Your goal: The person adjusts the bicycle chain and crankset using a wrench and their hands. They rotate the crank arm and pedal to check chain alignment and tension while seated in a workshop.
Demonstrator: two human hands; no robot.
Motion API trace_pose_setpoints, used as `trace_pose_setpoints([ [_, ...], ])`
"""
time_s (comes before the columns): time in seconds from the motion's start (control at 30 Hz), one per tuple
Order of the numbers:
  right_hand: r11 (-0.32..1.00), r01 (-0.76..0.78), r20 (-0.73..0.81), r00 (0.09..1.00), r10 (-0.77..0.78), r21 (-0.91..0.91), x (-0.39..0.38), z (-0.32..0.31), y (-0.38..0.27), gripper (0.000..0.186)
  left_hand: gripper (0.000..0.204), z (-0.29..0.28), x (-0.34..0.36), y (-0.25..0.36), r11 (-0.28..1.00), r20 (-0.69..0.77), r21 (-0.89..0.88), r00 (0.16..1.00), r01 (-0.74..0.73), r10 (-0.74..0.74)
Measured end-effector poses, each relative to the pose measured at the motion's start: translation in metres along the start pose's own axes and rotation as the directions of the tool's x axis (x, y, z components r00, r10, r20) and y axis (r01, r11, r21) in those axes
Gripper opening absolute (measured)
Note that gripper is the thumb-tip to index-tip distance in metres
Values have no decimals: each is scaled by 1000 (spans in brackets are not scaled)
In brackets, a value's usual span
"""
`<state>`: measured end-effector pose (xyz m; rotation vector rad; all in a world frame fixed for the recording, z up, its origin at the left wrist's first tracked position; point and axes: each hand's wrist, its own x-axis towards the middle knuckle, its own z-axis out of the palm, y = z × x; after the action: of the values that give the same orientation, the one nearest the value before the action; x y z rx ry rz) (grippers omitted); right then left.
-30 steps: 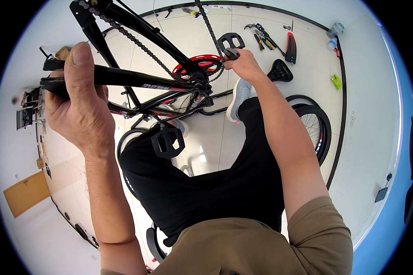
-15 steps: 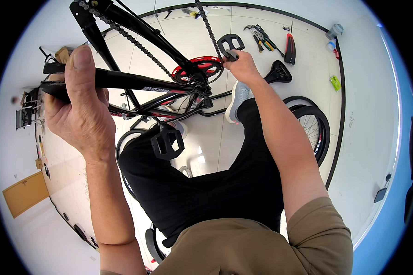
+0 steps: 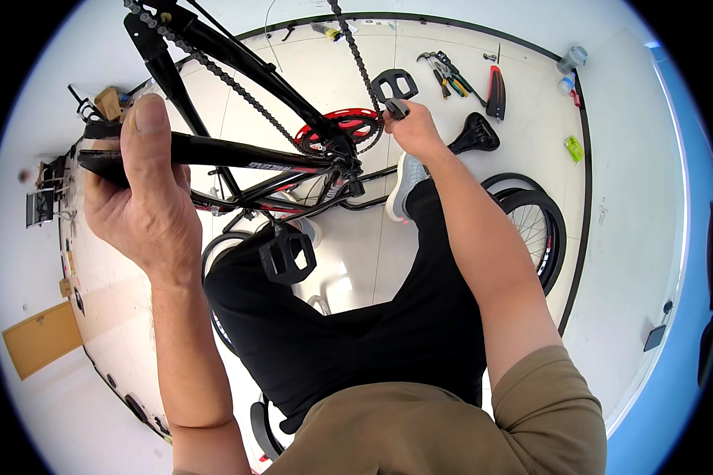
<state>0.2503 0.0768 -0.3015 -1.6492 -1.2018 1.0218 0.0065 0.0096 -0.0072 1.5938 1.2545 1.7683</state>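
A black bicycle frame (image 3: 238,151) fills the upper left, tilted. My left hand (image 3: 146,206) is wrapped round the forked end of one of its tubes, thumb pointing up. Near the red chainring (image 3: 325,127), my right hand (image 3: 414,131) is closed on the dark end of the crank arm (image 3: 397,109), beside a black pedal (image 3: 394,84); my fingertips are partly hidden. The chain (image 3: 355,49) runs round the chainring and up out of view, with another run along the frame. The other pedal (image 3: 287,255) hangs over my left knee.
On the tiled floor lie a hammer and pliers (image 3: 448,73), a red and black mudguard (image 3: 495,93), a saddle (image 3: 477,133) and a wheel (image 3: 543,229). A green packet (image 3: 573,149) lies by the right wall. My shoes (image 3: 405,186) stand under the frame.
The view has shifted slightly. My left hand and the frame end sit a little lower in it. Both hands keep their holds.
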Motion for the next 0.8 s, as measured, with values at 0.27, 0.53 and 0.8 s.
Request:
trace_pose_setpoints([
  [0.27, 990, -139, -48, 989, 140, 38, 6, 13, 15, 12, 22, 3, -2, 0, 1000, -28, 4, 1000, -7, 7],
  [0.53, 996, -92, -36, 995, 92, 20, 8, 25, 23, 15, 19, -2, -1, 0, 1000, 17, -14, 1000, -11, 11],
  [0.8, 995, -92, -32, 995, 92, -26, 5, 22, 21, 21, 20, 0, -2, 1, 1000, 5, -3, 1000, -3, 4],
])
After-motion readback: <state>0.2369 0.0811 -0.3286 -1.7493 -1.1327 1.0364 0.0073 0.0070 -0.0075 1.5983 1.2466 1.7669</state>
